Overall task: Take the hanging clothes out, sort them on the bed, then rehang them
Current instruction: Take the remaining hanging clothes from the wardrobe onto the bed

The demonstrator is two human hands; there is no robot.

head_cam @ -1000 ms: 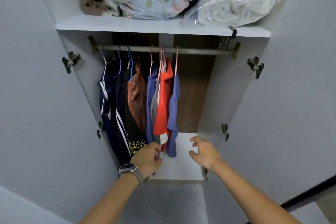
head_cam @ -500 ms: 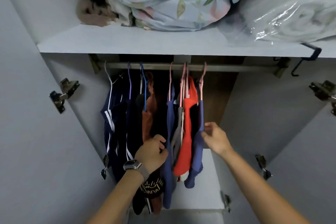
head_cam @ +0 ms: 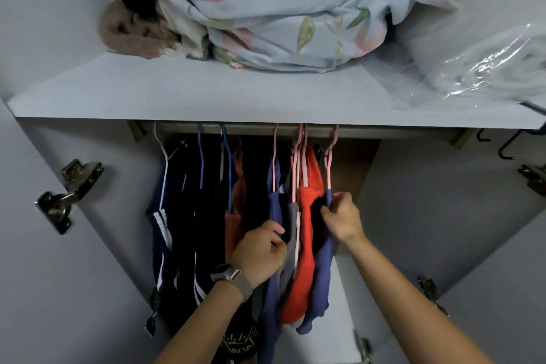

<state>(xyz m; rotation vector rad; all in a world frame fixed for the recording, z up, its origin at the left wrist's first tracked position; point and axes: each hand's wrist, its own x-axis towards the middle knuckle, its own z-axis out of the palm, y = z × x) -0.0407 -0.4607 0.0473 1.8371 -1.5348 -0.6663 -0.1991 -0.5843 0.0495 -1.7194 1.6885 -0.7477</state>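
Several garments hang on wire hangers from the wardrobe rail: dark navy striped pieces on the left, a rust-brown one, then a blue one, a grey one, a red one and another blue one. My left hand, with a watch on the wrist, grips the left side of the blue-grey-red bunch. My right hand pinches the rightmost blue garment just below its pink hanger.
The white shelf juts out right above the rail, holding a floral blanket, a brown fuzzy item and a plastic-wrapped bundle. Both wardrobe doors stand open with metal hinges. Black hooks hang at the right.
The camera has come closer and tilted up. Both hands rose from near the wardrobe floor to the garments; the right one moved onto the rightmost blue garment.
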